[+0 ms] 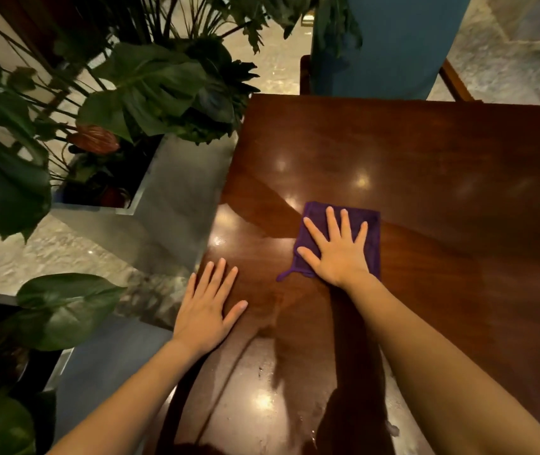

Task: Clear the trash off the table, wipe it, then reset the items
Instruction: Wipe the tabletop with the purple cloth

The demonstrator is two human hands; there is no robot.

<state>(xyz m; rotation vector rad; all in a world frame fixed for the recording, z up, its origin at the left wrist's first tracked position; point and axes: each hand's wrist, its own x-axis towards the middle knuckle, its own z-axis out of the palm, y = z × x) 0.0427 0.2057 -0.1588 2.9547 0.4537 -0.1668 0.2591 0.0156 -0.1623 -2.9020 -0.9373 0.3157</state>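
Observation:
A folded purple cloth (372, 231) lies flat on the dark polished wooden table (442, 178), a small loop sticking out at its near left corner. My right hand (335, 249) presses down on the cloth with fingers straight and spread. My left hand (207, 308) rests flat on the bare wood by the table's left edge, fingers straight, holding nothing. A wet sheen and streaks show on the wood near me.
Grey planters (163, 205) with large green leafy plants (150, 90) stand close along the table's left edge. A blue upholstered chair (390, 44) with wooden legs sits beyond the far edge. Pale marble floor (505, 64) surrounds the table.

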